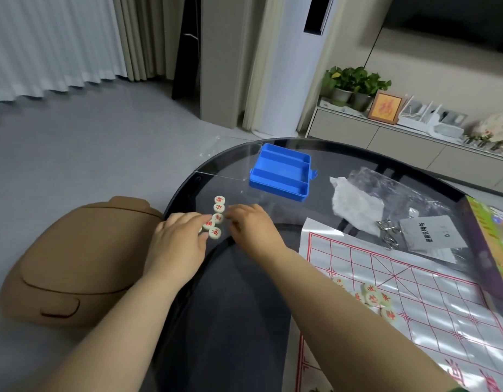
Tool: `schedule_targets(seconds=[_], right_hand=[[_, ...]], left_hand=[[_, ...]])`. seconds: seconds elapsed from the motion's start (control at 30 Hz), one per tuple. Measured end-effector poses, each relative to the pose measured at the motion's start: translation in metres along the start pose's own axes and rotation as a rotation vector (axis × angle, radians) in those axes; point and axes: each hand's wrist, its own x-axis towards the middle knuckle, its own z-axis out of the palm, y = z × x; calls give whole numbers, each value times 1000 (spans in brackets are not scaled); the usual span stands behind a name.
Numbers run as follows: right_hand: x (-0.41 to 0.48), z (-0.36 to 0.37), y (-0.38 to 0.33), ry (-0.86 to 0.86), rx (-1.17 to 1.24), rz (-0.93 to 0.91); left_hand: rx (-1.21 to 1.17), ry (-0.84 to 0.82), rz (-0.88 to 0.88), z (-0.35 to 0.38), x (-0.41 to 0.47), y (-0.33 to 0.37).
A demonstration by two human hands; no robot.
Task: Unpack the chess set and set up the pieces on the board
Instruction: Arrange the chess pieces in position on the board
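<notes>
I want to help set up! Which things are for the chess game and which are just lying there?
For the game: round pieces, board sheet, blue tray.
Just lying there: metal rings, leaflet, plastic bags, brown cushion.

A round dark glass-topped table (343, 154) fills the lower right. Left of it spreads a pale grey floor (103, 154), with a tan cushioned seat (75, 264) touching the table's left edge. Beyond the table to the left hang white pleated curtains (46, 43); directly behind it stands a tall white column unit (290, 66). Behind the table to the right runs a low beige cabinet (372, 137) bearing potted plants (355, 80) and a framed picture (384, 107).
</notes>
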Motion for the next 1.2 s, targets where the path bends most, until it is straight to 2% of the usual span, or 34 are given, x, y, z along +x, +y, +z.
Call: schedule_targets(seconds=[0.3,0.6,0.87,1.0,1.1,1.2], right_hand=[[-9,-5,4,22,-32,17],[-41,-28,10,-18,22,57],[-125,-69,51,93,58,257],[-168,-78,85,111,28,382],[-188,-79,101,98,8,451],[-198,-77,106,80,-15,428]], left_hand=[[21,-53,87,0,0,0],[-57,-19,86,1,-3,0],[-36,-28,86,-9,-13,12],[-140,-11,97,-17,-31,43],[-168,-108,193,-12,-42,82],[-159,-262,313,-1,-49,121]])
